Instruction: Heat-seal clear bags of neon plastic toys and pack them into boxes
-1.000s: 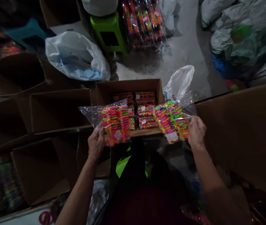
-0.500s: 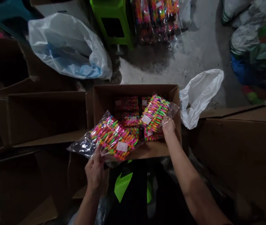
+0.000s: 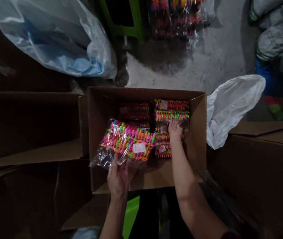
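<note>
A cardboard box [image 3: 146,177] stands open in front of me, with several clear bags of small, brightly coloured plastic pieces inside. My left hand [image 3: 118,179] grips the near edge of one such bag [image 3: 129,141], which has a white label and is tilted over the left part of the box. Inside the box, my right hand [image 3: 175,130] has its fingers bent onto the clear film of another bag [image 3: 172,115], lying in the right-hand row. Bags at the left [image 3: 134,110] are partly hidden under the held one.
Open cardboard boxes stand at the left [image 3: 32,159] and right [image 3: 263,139]. A large translucent bag [image 3: 106,56] is at the upper left, beside a green stool [image 3: 138,30]. A white bag [image 3: 231,106] hangs by the box's right side; more bagged pieces [image 3: 176,20] lie beyond.
My right hand has lowered its bag into the right side of the box. My left hand has brought its bag rightward over the box and turned it more level. The view has moved closer.
</note>
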The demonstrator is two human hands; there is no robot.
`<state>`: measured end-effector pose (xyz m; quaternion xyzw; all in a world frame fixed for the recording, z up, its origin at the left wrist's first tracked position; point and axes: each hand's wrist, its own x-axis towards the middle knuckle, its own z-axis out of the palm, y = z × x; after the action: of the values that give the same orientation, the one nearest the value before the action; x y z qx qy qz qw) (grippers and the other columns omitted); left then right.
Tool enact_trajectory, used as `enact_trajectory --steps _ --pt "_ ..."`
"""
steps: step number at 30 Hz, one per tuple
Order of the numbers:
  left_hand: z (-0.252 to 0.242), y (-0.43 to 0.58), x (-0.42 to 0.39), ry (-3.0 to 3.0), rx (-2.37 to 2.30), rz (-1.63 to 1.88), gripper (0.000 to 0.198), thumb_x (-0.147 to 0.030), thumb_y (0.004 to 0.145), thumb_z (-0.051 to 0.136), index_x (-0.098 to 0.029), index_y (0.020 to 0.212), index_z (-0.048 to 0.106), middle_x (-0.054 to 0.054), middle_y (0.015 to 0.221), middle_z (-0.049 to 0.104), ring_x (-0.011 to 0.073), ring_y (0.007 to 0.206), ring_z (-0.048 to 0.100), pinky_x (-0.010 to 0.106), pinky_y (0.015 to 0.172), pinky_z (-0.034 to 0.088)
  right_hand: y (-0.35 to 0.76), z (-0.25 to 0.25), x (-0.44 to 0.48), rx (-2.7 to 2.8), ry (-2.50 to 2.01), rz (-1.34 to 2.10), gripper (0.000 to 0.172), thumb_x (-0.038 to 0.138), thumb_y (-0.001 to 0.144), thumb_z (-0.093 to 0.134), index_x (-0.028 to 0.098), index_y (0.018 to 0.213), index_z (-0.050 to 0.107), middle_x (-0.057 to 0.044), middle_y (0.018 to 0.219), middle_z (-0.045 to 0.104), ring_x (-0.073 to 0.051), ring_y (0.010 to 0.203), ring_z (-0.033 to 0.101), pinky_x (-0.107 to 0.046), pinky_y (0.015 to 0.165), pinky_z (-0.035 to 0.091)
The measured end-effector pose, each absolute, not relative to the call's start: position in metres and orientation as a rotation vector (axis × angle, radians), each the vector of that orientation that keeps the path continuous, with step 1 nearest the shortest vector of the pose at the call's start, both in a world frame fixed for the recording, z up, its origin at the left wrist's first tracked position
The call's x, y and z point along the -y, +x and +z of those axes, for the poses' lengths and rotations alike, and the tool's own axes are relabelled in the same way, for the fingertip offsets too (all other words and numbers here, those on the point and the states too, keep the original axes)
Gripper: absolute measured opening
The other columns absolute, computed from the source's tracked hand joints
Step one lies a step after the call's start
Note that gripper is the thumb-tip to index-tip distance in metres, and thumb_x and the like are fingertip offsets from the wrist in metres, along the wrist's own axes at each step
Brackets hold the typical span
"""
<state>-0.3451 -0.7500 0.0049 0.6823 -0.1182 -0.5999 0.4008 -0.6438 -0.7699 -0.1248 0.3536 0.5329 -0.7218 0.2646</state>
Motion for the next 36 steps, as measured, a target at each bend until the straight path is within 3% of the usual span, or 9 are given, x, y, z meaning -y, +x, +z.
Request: enact_trajectory --steps 3,11,15,19,25,32,36 --pt "-0.013 -0.363 0.764 1.673 0.32 -1.474 0.03 -0.05 0.082 0.083 -0.023 0.092 0.072 0.005 0.153 0.059 0.0269 0.126 0.067 0.05 0.114 0.055 -0.642 -0.128 0.773 -1.366 1.087 -2.003 0.033 0.005 0.097 0.037 0.022 0.073 0.052 -0.002 0.091 0.074 -0.009 0.106 0.072 -0.031 0.103 0.061" --pt "-0.071 -0.414 0.809 1.527 0.389 -1.445 0.028 -0.052 0.1 0.061 -0.028 0.114 0.067 0.005 0.16 0.05 0.0214 0.123 0.066 0.042 0.109 0.056 -0.643 -0.12 0.758 -1.244 1.173 -2.059 0.034 0.006 0.1 0.034 0.024 0.08 0.055 -0.002 0.096 0.076 -0.009 0.117 0.071 -0.037 0.111 0.059" --pt "-0.107 -0.426 0.841 1.461 0.192 -1.457 0.025 -0.043 0.106 0.053 -0.022 0.104 0.065 0.009 0.122 0.07 0.0144 0.097 0.067 0.033 0.101 0.055 -0.64 -0.124 0.766 -1.206 1.167 -2.046 0.033 0.006 0.101 0.034 0.023 0.083 0.056 -0.005 0.1 0.077 -0.01 0.117 0.072 -0.038 0.109 0.061" --pt "-0.137 -0.446 0.861 1.446 0.026 -1.524 0.029 -0.034 0.11 0.046 -0.019 0.089 0.06 0.004 0.088 0.066 0.0141 0.086 0.063 0.038 0.1 0.055 -0.634 -0.132 0.774 -1.207 1.19 -2.005 0.031 0.006 0.1 0.033 0.024 0.083 0.053 -0.004 0.099 0.076 -0.01 0.114 0.072 -0.037 0.109 0.061" --pt "-0.166 -0.458 0.872 1.616 0.045 -1.573 0.028 -0.031 0.105 0.05 -0.018 0.08 0.054 0.003 0.083 0.063 0.0155 0.083 0.063 0.037 0.094 0.054 -0.642 -0.129 0.776 -1.254 1.221 -1.882 0.027 0.006 0.095 0.035 0.023 0.083 0.051 -0.002 0.091 0.07 -0.009 0.098 0.073 -0.033 0.107 0.06" --pt "-0.156 -0.448 0.902 1.812 0.187 -1.599 0.022 -0.023 0.1 0.049 -0.018 0.079 0.052 0.001 0.071 0.06 0.014 0.072 0.06 0.029 0.083 0.052 -0.645 -0.083 0.775 -1.327 1.228 -1.556 0.017 0.013 0.091 0.046 0.022 0.079 0.054 -0.001 0.076 0.061 -0.016 0.083 0.065 -0.041 0.099 0.059" --pt "-0.153 -0.457 0.918 1.923 0.331 -1.651 0.019 -0.013 0.094 0.047 -0.018 0.078 0.053 0.001 0.068 0.059 0.0151 0.07 0.06 0.031 0.083 0.055 -0.623 -0.033 0.755 -1.314 1.172 -1.542 0.014 0.012 0.089 0.056 0.019 0.083 0.065 -0.003 0.09 0.071 -0.014 0.091 0.067 -0.034 0.102 0.054"
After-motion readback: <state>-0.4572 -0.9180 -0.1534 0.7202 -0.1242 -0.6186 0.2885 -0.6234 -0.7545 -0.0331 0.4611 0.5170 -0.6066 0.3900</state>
